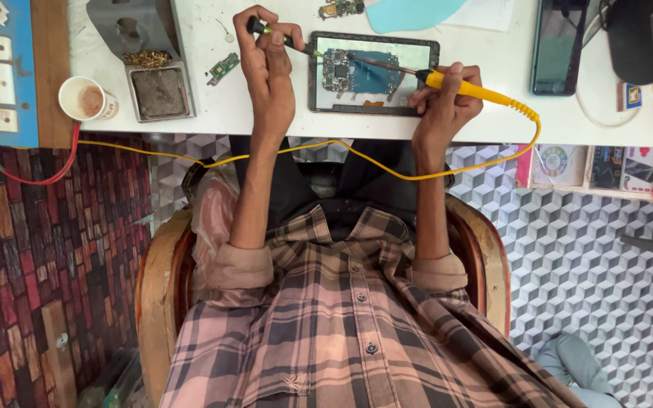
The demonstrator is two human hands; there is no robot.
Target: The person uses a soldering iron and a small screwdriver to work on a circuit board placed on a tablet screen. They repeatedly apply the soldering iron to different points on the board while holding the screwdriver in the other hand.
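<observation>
The right hand (444,102) clamps a yellow soldering iron (447,81), tip pointing left onto the circuit board (360,72); the left hand (266,57) pinches tweezers (285,38) over the white workbench (493,113).

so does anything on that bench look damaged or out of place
Nothing looks spilled or broken by accident. The tablet lies opened up with its blue circuit board exposed, while the left hand holds tweezers and the right hand a yellow soldering iron. A small loose board lies nearby.
</observation>
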